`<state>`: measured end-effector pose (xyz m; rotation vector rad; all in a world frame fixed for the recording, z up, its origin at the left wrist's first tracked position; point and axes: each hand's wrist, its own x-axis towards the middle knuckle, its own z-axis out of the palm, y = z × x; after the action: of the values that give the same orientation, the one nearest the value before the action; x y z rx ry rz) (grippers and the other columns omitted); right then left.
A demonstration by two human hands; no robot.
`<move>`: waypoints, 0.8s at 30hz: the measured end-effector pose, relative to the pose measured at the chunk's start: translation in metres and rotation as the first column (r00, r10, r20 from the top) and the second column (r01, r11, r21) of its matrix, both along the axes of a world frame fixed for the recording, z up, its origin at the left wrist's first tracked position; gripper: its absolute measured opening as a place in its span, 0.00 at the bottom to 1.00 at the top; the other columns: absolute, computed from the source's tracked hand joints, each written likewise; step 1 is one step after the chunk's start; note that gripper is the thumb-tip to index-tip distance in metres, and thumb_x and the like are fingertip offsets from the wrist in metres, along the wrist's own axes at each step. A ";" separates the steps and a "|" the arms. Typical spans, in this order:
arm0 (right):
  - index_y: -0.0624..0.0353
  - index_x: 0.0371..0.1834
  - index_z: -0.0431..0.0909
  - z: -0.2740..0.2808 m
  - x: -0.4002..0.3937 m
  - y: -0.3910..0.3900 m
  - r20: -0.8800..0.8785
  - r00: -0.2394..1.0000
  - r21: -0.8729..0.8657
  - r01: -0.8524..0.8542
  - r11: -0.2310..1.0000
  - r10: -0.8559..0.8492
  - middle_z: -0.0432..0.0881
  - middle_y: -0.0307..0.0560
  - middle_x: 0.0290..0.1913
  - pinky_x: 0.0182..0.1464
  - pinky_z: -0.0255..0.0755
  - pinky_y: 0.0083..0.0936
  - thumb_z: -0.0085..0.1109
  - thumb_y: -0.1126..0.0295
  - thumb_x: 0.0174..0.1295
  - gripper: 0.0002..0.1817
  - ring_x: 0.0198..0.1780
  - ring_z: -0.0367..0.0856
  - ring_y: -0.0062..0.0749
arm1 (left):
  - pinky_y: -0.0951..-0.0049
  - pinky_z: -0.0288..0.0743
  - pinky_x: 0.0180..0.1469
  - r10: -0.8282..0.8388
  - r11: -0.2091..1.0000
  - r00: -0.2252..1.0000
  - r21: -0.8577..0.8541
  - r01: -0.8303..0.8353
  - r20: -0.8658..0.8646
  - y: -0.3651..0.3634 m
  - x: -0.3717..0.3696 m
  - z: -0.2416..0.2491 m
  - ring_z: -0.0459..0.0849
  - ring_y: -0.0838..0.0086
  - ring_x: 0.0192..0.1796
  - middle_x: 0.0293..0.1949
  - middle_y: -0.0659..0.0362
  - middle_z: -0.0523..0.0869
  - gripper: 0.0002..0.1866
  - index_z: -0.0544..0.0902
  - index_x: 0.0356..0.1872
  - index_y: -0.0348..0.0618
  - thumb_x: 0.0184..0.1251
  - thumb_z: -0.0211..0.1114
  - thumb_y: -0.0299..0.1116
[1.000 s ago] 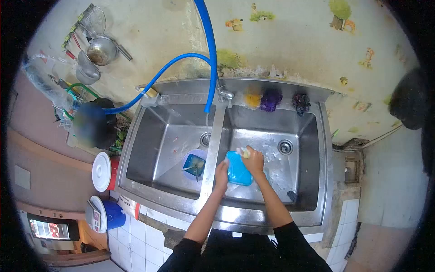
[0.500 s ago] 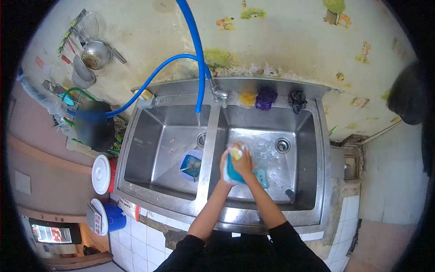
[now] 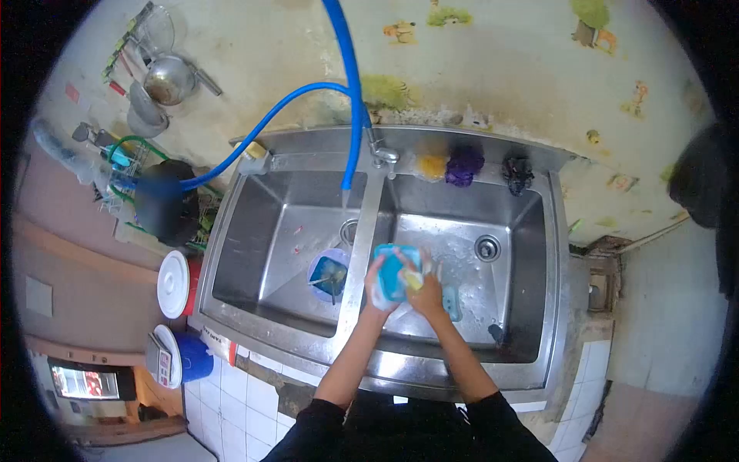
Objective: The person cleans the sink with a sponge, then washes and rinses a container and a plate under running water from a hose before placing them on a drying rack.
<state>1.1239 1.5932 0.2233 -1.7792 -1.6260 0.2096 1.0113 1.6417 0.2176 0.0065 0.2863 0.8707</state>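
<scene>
Over the right sink basin (image 3: pixel 462 231), my left hand (image 3: pixel 376 286) grips a teal rectangular container (image 3: pixel 389 271) by its left side. My right hand (image 3: pixel 425 291) is closed on a yellow sponge (image 3: pixel 413 279) at the container's right side. White suds show on the container and fingers. Another light-teal piece (image 3: pixel 452 303) lies in the basin beside my right wrist. In the left basin, a round pale bowl (image 3: pixel 315 269) holds a dark-teal container (image 3: pixel 329 276) with utensils in it.
A blue hose (image 3: pixel 355 146) hangs over the left basin, with water running from it. Behind the basins are a faucet (image 3: pixel 386 155), yellow (image 3: pixel 431 166), purple (image 3: pixel 464 165) and black (image 3: pixel 517 174) bundles. Lidded buckets (image 3: pixel 172 283) stand left of the sink.
The teal container has turned in my hands so its open inside shows more. The sponge has moved to its right side. The whole view has shifted slightly.
</scene>
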 end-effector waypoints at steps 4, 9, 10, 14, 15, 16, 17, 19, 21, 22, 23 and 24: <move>0.51 0.51 0.71 -0.029 0.008 0.025 -0.602 0.796 0.040 0.114 0.993 -0.067 0.76 0.54 0.47 0.50 0.65 0.47 0.55 0.65 0.56 0.19 0.47 0.75 0.52 | 0.65 0.74 0.50 -0.171 0.982 0.858 -0.018 0.186 -0.484 -0.014 0.001 0.021 0.81 0.66 0.44 0.45 0.52 0.80 0.23 0.72 0.52 0.38 0.60 0.57 0.41; 0.61 0.34 0.77 -0.053 0.016 0.036 -0.543 0.747 -0.265 0.282 0.922 -0.384 0.78 0.58 0.30 0.45 0.67 0.45 0.54 0.67 0.55 0.09 0.38 0.77 0.54 | 0.78 0.72 0.30 0.064 0.751 0.204 0.182 0.634 -0.977 0.002 -0.028 0.017 0.78 0.81 0.26 0.22 0.61 0.81 0.16 0.82 0.26 0.40 0.61 0.59 0.43; 0.63 0.32 0.77 -0.058 0.019 0.040 -0.466 0.765 -0.341 0.309 0.888 -0.445 0.78 0.59 0.28 0.45 0.68 0.45 0.54 0.67 0.55 0.10 0.38 0.77 0.55 | 0.78 0.72 0.28 0.249 0.632 0.064 0.212 0.745 -0.966 0.007 -0.036 0.023 0.78 0.81 0.24 0.21 0.62 0.81 0.16 0.81 0.24 0.40 0.62 0.59 0.43; 0.67 0.34 0.76 -0.114 0.017 0.044 -0.222 0.822 -0.471 0.380 0.796 -0.524 0.78 0.63 0.31 0.47 0.67 0.46 0.54 0.64 0.53 0.15 0.40 0.76 0.57 | 0.67 0.64 0.20 0.383 0.826 0.136 0.405 0.393 -0.914 0.029 -0.088 -0.017 0.76 0.75 0.16 0.13 0.50 0.76 0.15 0.78 0.19 0.32 0.54 0.59 0.37; 0.68 0.36 0.76 -0.126 0.019 0.043 -0.228 0.853 -0.544 0.288 0.788 -0.470 0.78 0.65 0.32 0.48 0.66 0.46 0.55 0.62 0.53 0.17 0.42 0.75 0.58 | 0.66 0.67 0.21 0.499 0.801 -0.075 0.426 0.421 -0.863 0.044 -0.115 -0.050 0.78 0.68 0.18 0.14 0.47 0.76 0.16 0.78 0.20 0.32 0.54 0.58 0.37; 0.68 0.37 0.75 -0.141 0.023 0.041 -0.237 0.879 -0.611 0.197 0.767 -0.414 0.77 0.66 0.34 0.50 0.66 0.47 0.55 0.61 0.53 0.19 0.43 0.75 0.58 | 0.65 0.69 0.23 0.592 0.774 -0.273 0.442 0.453 -0.758 0.063 -0.144 -0.091 0.80 0.62 0.19 0.15 0.45 0.76 0.16 0.79 0.20 0.32 0.55 0.57 0.37; 0.68 0.39 0.74 -0.171 0.025 0.038 -0.269 0.904 -0.564 0.131 0.815 -0.332 0.77 0.67 0.35 0.49 0.67 0.46 0.55 0.60 0.52 0.20 0.43 0.75 0.58 | 0.63 0.72 0.26 0.621 0.750 -0.385 0.375 0.545 -0.683 0.074 -0.165 -0.115 0.80 0.57 0.22 0.18 0.44 0.78 0.16 0.79 0.22 0.32 0.55 0.56 0.38; 0.69 0.43 0.72 -0.235 0.029 0.025 -0.313 0.935 -0.465 0.000 0.885 -0.164 0.77 0.68 0.37 0.47 0.69 0.45 0.55 0.58 0.52 0.23 0.43 0.76 0.59 | 0.61 0.75 0.33 0.597 0.714 -0.529 0.099 0.693 -0.603 0.085 -0.199 -0.161 0.81 0.52 0.28 0.25 0.44 0.81 0.17 0.80 0.27 0.32 0.55 0.56 0.41; 0.68 0.50 0.67 -0.244 0.042 0.015 -0.199 0.979 -0.452 -0.063 0.890 -0.032 0.77 0.67 0.39 0.45 0.71 0.44 0.56 0.57 0.51 0.28 0.42 0.77 0.58 | 0.61 0.76 0.41 0.518 0.593 -0.631 -0.289 0.752 -0.577 0.097 -0.224 -0.209 0.82 0.52 0.36 0.34 0.43 0.83 0.20 0.80 0.33 0.32 0.54 0.57 0.43; 0.68 0.53 0.64 -0.247 0.049 0.009 -0.139 0.990 -0.450 -0.093 0.888 0.033 0.77 0.67 0.39 0.44 0.72 0.44 0.56 0.56 0.51 0.31 0.42 0.77 0.58 | 0.60 0.75 0.43 0.568 0.558 -0.596 -0.266 0.786 -0.567 0.102 -0.242 -0.246 0.81 0.52 0.39 0.38 0.43 0.81 0.21 0.78 0.36 0.33 0.53 0.57 0.44; 0.67 0.55 0.61 -0.203 0.056 0.002 -0.133 0.989 -0.573 -0.024 0.819 -0.064 0.77 0.67 0.40 0.44 0.72 0.44 0.56 0.55 0.51 0.33 0.42 0.77 0.57 | 0.59 0.74 0.46 0.618 0.521 -0.558 -0.243 0.818 -0.554 0.109 -0.261 -0.286 0.80 0.53 0.43 0.42 0.42 0.80 0.22 0.77 0.40 0.33 0.53 0.58 0.44; 0.66 0.57 0.59 -0.151 0.062 -0.003 -0.105 0.982 -0.690 0.041 0.723 -0.155 0.77 0.66 0.40 0.43 0.73 0.44 0.56 0.55 0.51 0.35 0.42 0.77 0.57 | 0.58 0.72 0.48 0.663 0.476 -0.515 -0.226 0.850 -0.543 0.114 -0.266 -0.310 0.79 0.53 0.46 0.46 0.42 0.78 0.24 0.76 0.43 0.33 0.52 0.58 0.45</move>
<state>1.1855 1.5904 0.0720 -2.3101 -1.4201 0.9940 0.7452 1.7556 -0.0925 2.2615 1.6767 -0.2106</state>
